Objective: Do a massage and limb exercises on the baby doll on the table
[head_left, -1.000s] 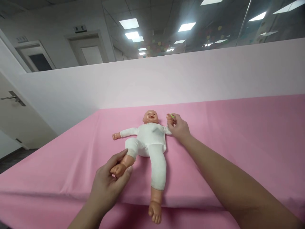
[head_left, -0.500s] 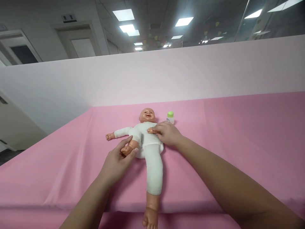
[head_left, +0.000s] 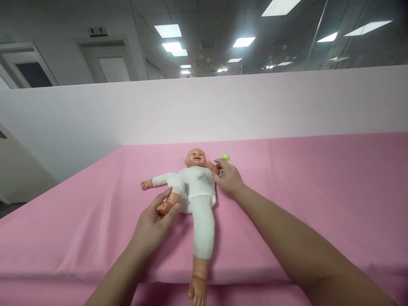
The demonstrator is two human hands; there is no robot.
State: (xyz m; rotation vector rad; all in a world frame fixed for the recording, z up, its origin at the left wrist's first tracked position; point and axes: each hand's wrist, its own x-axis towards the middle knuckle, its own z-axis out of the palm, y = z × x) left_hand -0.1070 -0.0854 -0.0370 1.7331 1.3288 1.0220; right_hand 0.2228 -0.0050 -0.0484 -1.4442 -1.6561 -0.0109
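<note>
Doll foot (head_left: 164, 208) cupped in left hand (head_left: 154, 226), fingers curled round it, knee bent up off pink tablecloth (head_left: 302, 178). Baby doll (head_left: 194, 187) flat on back in white romper, other leg over near edge. Right hand (head_left: 228, 178) pinching doll's wrist beside green-capped bottle (head_left: 225, 157). Limb-positioning step, seemingly; next calls for gentle, steady hold.
</note>
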